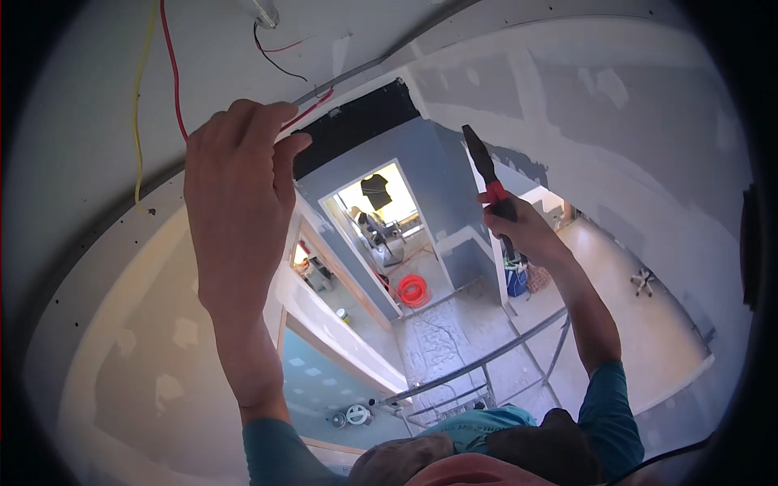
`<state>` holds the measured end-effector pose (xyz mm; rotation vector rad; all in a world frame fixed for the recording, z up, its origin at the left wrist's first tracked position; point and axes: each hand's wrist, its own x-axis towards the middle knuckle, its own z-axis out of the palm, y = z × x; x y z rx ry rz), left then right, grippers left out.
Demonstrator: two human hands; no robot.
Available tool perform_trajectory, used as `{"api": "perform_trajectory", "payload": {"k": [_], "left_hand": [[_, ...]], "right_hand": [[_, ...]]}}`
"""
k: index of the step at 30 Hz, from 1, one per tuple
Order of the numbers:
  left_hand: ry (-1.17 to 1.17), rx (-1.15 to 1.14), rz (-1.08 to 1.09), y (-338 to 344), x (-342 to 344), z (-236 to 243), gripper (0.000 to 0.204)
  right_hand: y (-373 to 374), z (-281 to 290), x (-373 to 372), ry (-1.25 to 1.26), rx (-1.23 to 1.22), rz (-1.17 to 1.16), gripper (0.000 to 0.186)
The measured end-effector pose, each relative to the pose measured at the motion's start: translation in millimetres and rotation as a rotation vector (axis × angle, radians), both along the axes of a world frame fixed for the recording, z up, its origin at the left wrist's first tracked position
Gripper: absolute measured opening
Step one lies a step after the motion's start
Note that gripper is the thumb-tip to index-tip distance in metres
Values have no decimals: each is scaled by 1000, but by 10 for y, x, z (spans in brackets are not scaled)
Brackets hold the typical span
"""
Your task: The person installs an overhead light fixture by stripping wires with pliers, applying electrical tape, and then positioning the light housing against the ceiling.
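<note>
My left hand is raised to the ceiling with curled fingers, the thumb a little apart from the fingertips. A red wire comes down to the hand, passes behind it and shows again between thumb and fingers, with its end up to the right. The grip itself is partly hidden. In my right hand is a pair of pliers with dark jaws and red-and-black handles, its jaws pointing up and looking closed. A yellow wire hangs left of the red one.
A thin black wire hangs from a ceiling fitting. A dark opening lies beyond my left hand. Below are a metal guard rail, a doorway, a coil of orange hose and a blue bag.
</note>
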<state>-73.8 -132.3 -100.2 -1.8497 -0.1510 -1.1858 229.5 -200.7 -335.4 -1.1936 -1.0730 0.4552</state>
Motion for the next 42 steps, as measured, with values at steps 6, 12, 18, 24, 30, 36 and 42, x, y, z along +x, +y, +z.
{"api": "perform_trajectory", "payload": {"k": [6, 12, 18, 24, 30, 36, 42], "left_hand": [[-34, -204, -5, 121, 59, 50, 8], [-147, -189, -157, 330, 296, 186, 8], [-226, -133, -248, 726, 515, 450, 11], [-257, -155, -245, 837, 577, 510, 11], [-237, -140, -270, 882, 606, 494, 5], [-244, -102, -250, 911, 617, 501, 9], [-234, -128, -265, 912, 609, 509, 10]], "right_hand": [[172, 530, 127, -201, 99, 35, 34], [383, 1082, 289, -618, 239, -203, 28], [388, 1225, 265, -627, 117, -234, 24], [574, 1037, 477, -756, 238, -325, 21], [586, 1538, 314, -857, 302, -401, 26], [782, 1866, 284, -851, 391, -374, 29], [806, 1985, 214, -933, 414, -404, 29]]}}
